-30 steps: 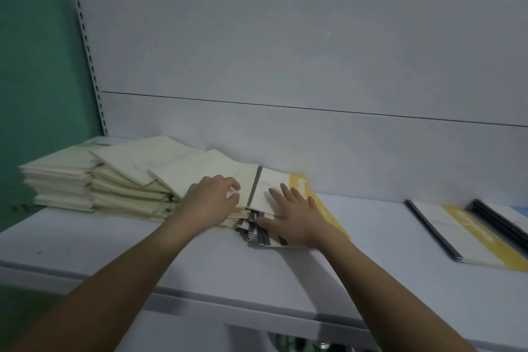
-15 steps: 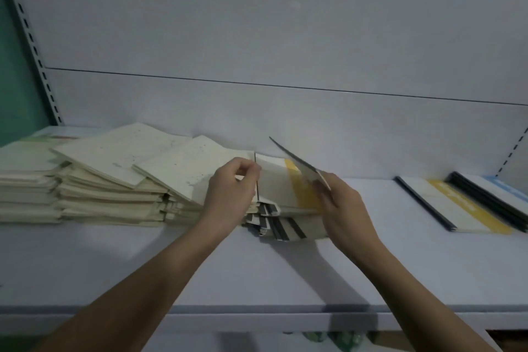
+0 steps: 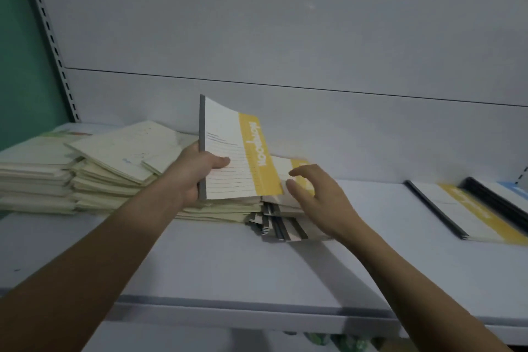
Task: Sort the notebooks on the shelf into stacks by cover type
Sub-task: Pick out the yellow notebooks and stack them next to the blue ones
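Black-edged notebooks [image 3: 503,203] cut off right.

Both bare forearms reach forward from the lower corners. The left hand [image 3: 197,173] is curled round the spine edge of a tilted-up notebook [image 3: 231,151], thumb lying across the lined cover and fingers behind it. The right hand [image 3: 317,197] hovers just beside it, palm turned leftward, fingers [image 3: 300,173] loosely spread and bent, gripping nothing.
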Demonstrator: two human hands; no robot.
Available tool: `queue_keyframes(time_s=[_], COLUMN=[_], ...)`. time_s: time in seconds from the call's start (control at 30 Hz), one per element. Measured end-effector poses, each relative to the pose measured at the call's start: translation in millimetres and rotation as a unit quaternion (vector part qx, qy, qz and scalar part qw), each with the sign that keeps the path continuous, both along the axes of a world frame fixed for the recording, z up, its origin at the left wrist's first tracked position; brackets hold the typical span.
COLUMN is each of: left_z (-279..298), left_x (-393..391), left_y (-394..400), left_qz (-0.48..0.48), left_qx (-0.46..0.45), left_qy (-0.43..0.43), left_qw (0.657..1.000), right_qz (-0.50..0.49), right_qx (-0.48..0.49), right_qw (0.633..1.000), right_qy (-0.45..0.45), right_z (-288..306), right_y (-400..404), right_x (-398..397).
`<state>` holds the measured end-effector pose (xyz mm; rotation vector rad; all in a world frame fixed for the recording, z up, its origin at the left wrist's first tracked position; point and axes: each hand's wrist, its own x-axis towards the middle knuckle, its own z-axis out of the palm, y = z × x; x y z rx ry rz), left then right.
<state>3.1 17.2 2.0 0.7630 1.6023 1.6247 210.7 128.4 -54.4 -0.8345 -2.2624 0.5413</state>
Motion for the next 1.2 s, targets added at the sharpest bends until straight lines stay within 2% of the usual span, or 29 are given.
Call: queue_keyframes(time_s=[0.07, 0.13, 0.23, 0.43, 0.5, 0.6, 0.7, 0.77, 0.83, 0.97, 1.03, 1.1, 1.2], left_z=[-2.5, -3.7, 2.7, 10.9, 10.2, 7.8, 5.4, 2.9, 1.8, 0.1, -4.5, -8.8, -8.4], left_x=[-2.7, -2.8, -5.8, -14.4, -9.6, 0.1, 15.2, 29.8, 45.0, 59.4, 54.5, 45.2, 35.6], left_y=[-3.1, -2.8, -5.3, -14.4, -13.4, -12.2, -8.4, -3.5, 1.8, 9.4, 8.2, 3.6, -8.7], left_qz=[0.023, 0.037, 0.062, 0.064, 0.054, 0.045, 0.036, 0.02, -0.008, -0.06, -0.049, -0.027, 0.013], left_qx=[-0.017, -0.027, -0.023, -0.027, -0.027, -0.027, -0.017, -0.012, -0.024, -0.037, -0.015, 0.016, 0.05], left_qy=[0.044, 0.078, 0.096, 0.067, 0.054, 0.047, 0.034, 0.012, -0.033, -0.097, -0.082, -0.067, -0.041], left_qw=[0.999, 0.996, 0.993, 0.995, 0.997, 0.998, 0.999, 1.0, 0.999, 0.993, 0.995, 0.997, 0.998], right_qz=[0.023, 0.047, 0.061, 0.028, 0.024, -0.031, -0.07, -0.066, -0.035, 0.119, 0.174, 0.197, 0.122], right_qx=[0.007, -0.004, 0.016, 0.118, 0.115, 0.067, 0.033, 0.072, 0.119, 0.217, 0.196, 0.133, 0.057], right_qw=[0.987, 0.972, 0.955, 0.946, 0.962, 0.996, 0.993, 0.99, 0.99, 0.969, 0.964, 0.97, 0.989], right_qy=[-0.157, -0.23, -0.29, -0.302, -0.245, -0.052, 0.084, 0.099, 0.067, -0.024, -0.052, -0.05, 0.063], right_z=[-6.5, -9.9, -12.6, 2.2, 4.4, 15.6, 29.3, 31.4, 25.3, 11.8, 12.7, 16.0, 9.3], right_y=[7.5, 9.5, 12.7, -3.4, -3.8, 5.1, 5.9, -2.0, -15.0, -40.5, -40.9, -36.5, -28.7], right_x=[-6.0, -9.2, -5.4, 18.4, 27.3, 37.5, 36.9, 32.6, 24.7, 7.2, 4.6, 6.8, 15.5])
